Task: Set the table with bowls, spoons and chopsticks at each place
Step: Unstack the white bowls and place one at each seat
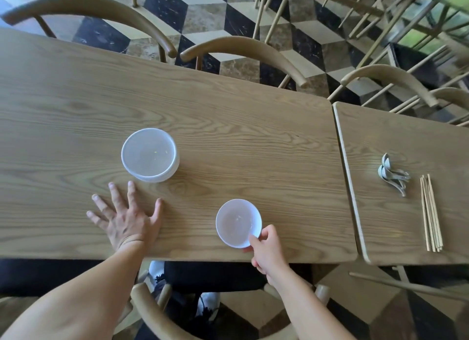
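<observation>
A single white bowl (237, 221) sits near the front edge of the wooden table (228, 126). My right hand (266, 250) grips its near rim, thumb inside. A stack of white bowls (149, 154) stands further left and back. My left hand (127, 217) lies flat on the table just in front of the stack, fingers spread, holding nothing. On the adjoining table (406, 126) to the right lie several grey spoons (393, 173) and a bundle of wooden chopsticks (431, 212).
Curved wooden chairs line the far side: one (88, 9) at the left, another (243, 50) in the middle, a third (388, 78) at the right. A chair back (152, 311) stands right below me at the near edge. The floor is checkered tile.
</observation>
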Tool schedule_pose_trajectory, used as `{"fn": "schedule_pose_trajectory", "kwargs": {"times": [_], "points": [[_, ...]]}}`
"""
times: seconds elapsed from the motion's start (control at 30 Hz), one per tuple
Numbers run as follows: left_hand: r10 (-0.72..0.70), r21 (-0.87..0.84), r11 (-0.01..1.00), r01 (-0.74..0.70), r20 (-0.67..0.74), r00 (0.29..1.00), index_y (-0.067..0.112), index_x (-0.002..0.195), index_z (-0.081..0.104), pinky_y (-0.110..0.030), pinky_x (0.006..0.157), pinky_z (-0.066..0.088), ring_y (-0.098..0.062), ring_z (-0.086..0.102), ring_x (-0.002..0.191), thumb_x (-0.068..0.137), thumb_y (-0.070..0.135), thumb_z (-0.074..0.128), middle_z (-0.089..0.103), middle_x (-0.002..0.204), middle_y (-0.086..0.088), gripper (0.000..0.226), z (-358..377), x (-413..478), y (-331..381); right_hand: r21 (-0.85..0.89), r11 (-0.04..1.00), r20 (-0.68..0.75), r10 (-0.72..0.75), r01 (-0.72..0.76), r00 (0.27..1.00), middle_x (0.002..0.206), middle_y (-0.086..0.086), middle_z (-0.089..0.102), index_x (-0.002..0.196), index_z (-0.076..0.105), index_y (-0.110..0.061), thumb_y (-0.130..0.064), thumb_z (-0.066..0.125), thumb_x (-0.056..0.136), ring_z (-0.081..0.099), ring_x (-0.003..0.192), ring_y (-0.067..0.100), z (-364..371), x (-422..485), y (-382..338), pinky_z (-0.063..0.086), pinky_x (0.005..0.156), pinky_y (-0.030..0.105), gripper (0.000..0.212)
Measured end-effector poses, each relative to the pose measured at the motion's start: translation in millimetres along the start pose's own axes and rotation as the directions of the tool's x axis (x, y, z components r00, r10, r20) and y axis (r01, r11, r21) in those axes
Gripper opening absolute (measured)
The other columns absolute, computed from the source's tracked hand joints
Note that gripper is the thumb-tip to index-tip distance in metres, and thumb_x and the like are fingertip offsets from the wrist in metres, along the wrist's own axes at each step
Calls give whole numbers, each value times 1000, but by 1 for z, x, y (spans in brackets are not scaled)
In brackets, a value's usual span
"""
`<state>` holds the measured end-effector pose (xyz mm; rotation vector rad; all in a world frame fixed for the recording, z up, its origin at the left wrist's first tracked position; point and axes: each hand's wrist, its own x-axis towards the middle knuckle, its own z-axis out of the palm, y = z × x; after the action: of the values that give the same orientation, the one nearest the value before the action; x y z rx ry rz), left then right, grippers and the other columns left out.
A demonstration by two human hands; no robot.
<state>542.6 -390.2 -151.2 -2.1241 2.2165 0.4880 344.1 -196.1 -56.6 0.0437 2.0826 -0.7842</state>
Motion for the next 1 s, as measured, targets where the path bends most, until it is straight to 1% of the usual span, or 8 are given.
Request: {"fn": "schedule_pose_trajectory", "kwargs": {"times": [0.33,0.43,0.53,0.63,0.7,0.77,0.9,1.0], "points": [[10,-10,1000,-10,0,1000,30,155,18,-62,117,-8,-41,-10,149,84,75,40,4,166,-7,87,1,2,-1,-11,999,19,40,-40,999,95,23,72,89,34,-14,-16,49,96,35,32,12,7,1,-3,18,35,19,17],[8,-1,1000,-8,3,1000,31,156,17,-62,117,-8,-41,-10,149,84,75,38,4,166,-8,87,1,2,-1,-7,998,28,60,-60,998,89,17,73,90,35,-13,-18,51,95,35,32,12,8,0,-5,18,37,20,17],[6,4,1000,-6,3,1000,30,156,17,-63,117,-7,-42,-10,149,84,76,36,4,166,-8,87,1,3,-1,-8,996,27,86,-86,996,76,7,70,91,40,-12,-26,55,94,36,33,11,3,-5,-10,18,39,20,21],[9,-2,1000,-9,3,1000,30,156,17,-63,117,-8,-42,-10,149,84,75,37,4,166,-8,87,1,3,-2,-15,998,-56,64,-65,996,73,7,68,92,47,-8,-31,57,93,34,33,12,-10,-6,-20,19,36,18,26],[12,-12,1000,-12,5,1000,31,156,17,-62,117,-9,-41,-11,149,84,75,38,4,166,-8,87,1,2,-2,-31,1000,-160,-3,-2,987,68,6,65,95,51,-5,-29,56,93,33,32,12,-19,-4,-32,22,32,18,25],[9,-16,1000,-9,3,1000,31,156,18,-62,117,-9,-41,-11,149,83,75,39,5,166,-8,87,1,3,-2,-42,996,-205,-91,84,975,65,5,64,91,53,-7,-26,54,92,33,32,11,-21,-1,-50,24,32,18,18],[3,-31,1000,-3,-1,1000,31,155,20,-63,116,-6,-41,-10,149,82,75,41,7,166,-9,88,2,6,-4,-46,974,-50,-223,221,973,67,6,64,83,50,-12,-23,53,91,32,33,14,12,-5,-100,25,35,17,14],[17,-24,1000,-17,17,1000,31,156,19,-63,116,-7,-41,-12,149,81,77,38,5,166,-8,89,3,5,-1,-78,950,96,-294,301,951,70,6,67,87,51,-10,-27,54,92,35,33,16,49,-8,-130,24,34,16,17]]}}
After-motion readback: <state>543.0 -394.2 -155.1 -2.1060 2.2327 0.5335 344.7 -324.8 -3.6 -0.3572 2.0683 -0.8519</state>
